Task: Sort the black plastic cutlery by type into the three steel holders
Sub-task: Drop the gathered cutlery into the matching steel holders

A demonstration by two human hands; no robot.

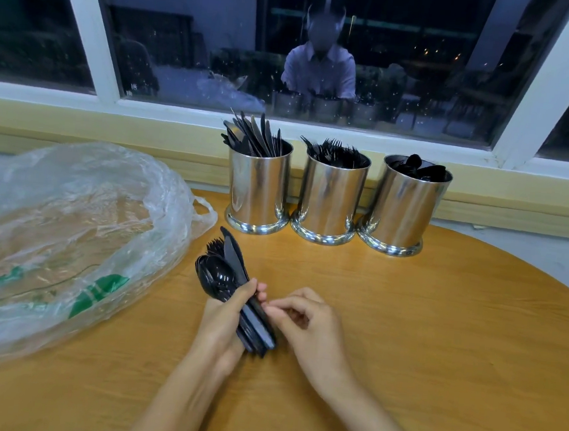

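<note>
Now: left hand (pixel 222 320) clenched round mixed bundle (pixel 226 275) of spoons, forks, knife, low over desk (pixel 438 332), heads pointing toward holders. Right hand (pixel 314 328) pinching handle ends of same bundle. Knife holder (pixel 258 185) left, fork holder (pixel 329 195) middle, spoon holder (pixel 404 205) right, in row at far edge. Advice: peel off one type at a time, knife first as it lies on top; firm left grip so rest does not fan out

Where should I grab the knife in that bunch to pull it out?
Probably pinch the knife by its flat blade, from above on the far side. It lies on top and sticks out past the spoons, while the left hand grips the bundle lower down.
</note>
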